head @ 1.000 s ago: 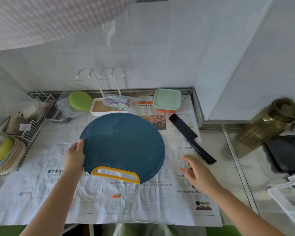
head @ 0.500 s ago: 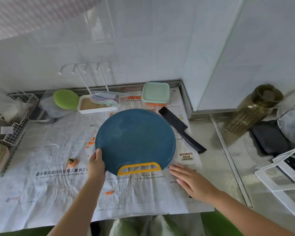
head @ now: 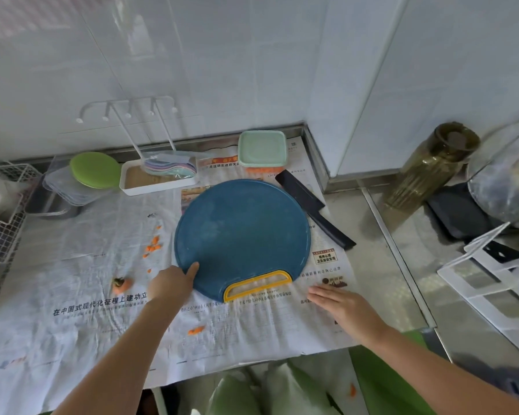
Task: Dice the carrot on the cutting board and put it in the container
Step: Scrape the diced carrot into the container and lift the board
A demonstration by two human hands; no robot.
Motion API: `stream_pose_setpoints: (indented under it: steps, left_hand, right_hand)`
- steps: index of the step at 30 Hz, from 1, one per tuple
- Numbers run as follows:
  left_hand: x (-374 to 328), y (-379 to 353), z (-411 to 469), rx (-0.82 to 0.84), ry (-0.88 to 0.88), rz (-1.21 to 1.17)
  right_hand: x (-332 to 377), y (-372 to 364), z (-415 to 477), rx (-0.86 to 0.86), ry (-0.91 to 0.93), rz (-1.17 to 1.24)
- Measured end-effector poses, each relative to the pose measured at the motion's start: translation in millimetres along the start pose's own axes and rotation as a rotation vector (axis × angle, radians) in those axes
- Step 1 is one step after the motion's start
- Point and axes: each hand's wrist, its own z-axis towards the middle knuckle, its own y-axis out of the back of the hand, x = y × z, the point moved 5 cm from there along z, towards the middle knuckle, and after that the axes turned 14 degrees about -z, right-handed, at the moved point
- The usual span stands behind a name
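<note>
The round blue cutting board (head: 243, 232) with a yellow handle (head: 256, 284) lies bare on newspaper. My left hand (head: 171, 284) grips its front left edge, thumb on top. My right hand (head: 339, 301) rests flat on the paper just right of the handle. Behind the board stands the container (head: 262, 151) with a mint lid, orange carrot dice showing under it. A black knife (head: 312, 211) lies along the board's right rim. Loose carrot bits (head: 153, 247), a carrot stem end (head: 121, 284) and one piece (head: 196, 330) lie on the paper.
A white tray (head: 159, 181) with pastel spoons and clear boxes under a green lid (head: 95, 169) stand at the back left. A wire rack (head: 0, 229) is at far left. An olive jar (head: 432, 163) and a white stand (head: 492, 283) are on the right.
My left hand has slid the board to the right, uncovering carrot bits on its left. My right hand has moved from near the knife to lie flat beside the yellow handle.
</note>
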Motion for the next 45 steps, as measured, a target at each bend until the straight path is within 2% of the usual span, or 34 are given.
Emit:
stream_pose_setpoints:
  steps: [6,9,13,22,25,28,32,34,35,37,41,43,45]
  left_hand:
    - [0.6,-6.4,-12.8,0.049,-0.106,0.001]
    - [1.1,-9.1,-30.0,0.185,-0.195,-0.019]
    - [4.9,-21.8,-62.4,0.407,-0.398,-0.032]
    - [14.6,-23.5,-63.7,0.424,-0.500,0.040]
    - [19.7,-20.7,-64.2,0.374,-0.481,-0.008]
    - [28.2,-13.3,-62.3,0.248,-0.400,-0.105]
    - [36.8,-8.0,-65.6,0.084,-0.344,-0.267]
    - [35.2,-4.2,-75.7,-0.052,-0.385,-0.330]
    - [32.8,-4.7,-80.4,-0.099,-0.407,-0.356]
    - [23.0,-12.7,-91.0,-0.090,-0.431,-0.408]
    - [-14.9,-44.5,-108.7,0.062,-0.480,-0.390]
    - [-28.6,-53.3,-111.3,0.047,-0.459,-0.321]
    - [-36.4,-59.5,-109.3,0.007,-0.430,-0.323]
  right_hand:
    - [10.6,8.7,13.3,0.009,-0.026,-0.058]
    - [13.9,11.7,24.5,0.006,-0.078,-0.068]
    - [28.6,13.3,32.2,0.022,-0.067,-0.103]
    - [35.4,8.6,37.9,0.118,0.066,-0.138]
    - [52.0,7.7,46.3,0.125,0.170,-0.121]
    - [82.6,4.5,69.0,0.070,0.230,-0.094]
    - [124.3,6.2,110.6,-0.044,0.287,0.176]
    - [112.4,13.1,118.3,-0.057,0.214,0.332]
    - [96.2,17.9,118.4,-0.019,0.130,0.385]
    - [52.4,23.6,109.1,0.194,-0.030,0.399]
    - [-8.0,29.1,71.5,0.653,-0.087,0.085]
    - [-16.6,30.3,54.6,0.708,-0.192,0.106]
    - [-14.2,30.0,42.4,0.659,-0.314,0.193]
